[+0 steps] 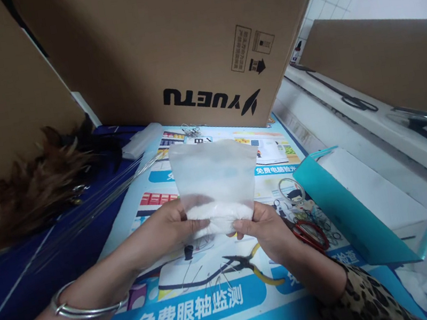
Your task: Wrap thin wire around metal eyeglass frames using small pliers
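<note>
A frosted plastic bag (215, 173) with white material bunched in its lower end (218, 216) is held up between both hands above the printed mat. My left hand (175, 223) pinches its lower left side, thumb lying across the front. At the lower right, my right hand (262, 228) grips the bag with thumb in front and fingers behind. What the white material is, I cannot tell. Below the bag lie yellow-handled pliers (248, 265) and several thin wire pieces (211, 276). Red-handled scissors or cutters (310, 234) rest beside my right forearm, partly hidden by it.
A large cardboard box (178, 41) stands at the back. To the right sits an open teal box (351, 208), with metal rings (292, 190) near it. Brown feathers (34, 183) and long thin wires (120, 183) are at the left. Another cardboard box (387, 56) stands at far right.
</note>
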{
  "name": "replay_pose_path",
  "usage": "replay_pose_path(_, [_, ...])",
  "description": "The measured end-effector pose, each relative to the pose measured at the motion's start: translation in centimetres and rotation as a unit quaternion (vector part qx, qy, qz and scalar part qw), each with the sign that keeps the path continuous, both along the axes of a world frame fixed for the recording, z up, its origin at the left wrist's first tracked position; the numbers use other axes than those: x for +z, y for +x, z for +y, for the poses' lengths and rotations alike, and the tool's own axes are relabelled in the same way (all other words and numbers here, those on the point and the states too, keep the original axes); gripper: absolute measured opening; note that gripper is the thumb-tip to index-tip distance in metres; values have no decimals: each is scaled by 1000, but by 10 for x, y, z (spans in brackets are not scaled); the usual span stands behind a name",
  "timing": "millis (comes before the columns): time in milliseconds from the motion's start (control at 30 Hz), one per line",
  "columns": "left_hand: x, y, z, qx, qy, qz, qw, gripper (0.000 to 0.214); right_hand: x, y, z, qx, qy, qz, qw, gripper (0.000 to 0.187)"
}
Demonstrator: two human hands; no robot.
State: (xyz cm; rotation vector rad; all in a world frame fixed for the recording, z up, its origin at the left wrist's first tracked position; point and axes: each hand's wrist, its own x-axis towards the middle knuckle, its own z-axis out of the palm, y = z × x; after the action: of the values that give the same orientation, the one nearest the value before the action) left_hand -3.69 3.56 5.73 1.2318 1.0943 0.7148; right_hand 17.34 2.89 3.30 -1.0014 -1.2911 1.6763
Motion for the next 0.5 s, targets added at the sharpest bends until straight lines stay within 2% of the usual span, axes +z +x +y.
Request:
replay_pose_path(267, [0,-5,-2,-31,-57,-35,997,45,-2,-1,-2,-4,0,-1,1000,14])
replay_pose_path(400, [1,-6,-4,-69,-33,-22,997,44,-7,-3,-2,2,-5,2,1000,14])
replay_pose_path(500, [-1,-5,-6,-61,-7,11,998,46,-12,-5,-3,18,-18,1,1000,19])
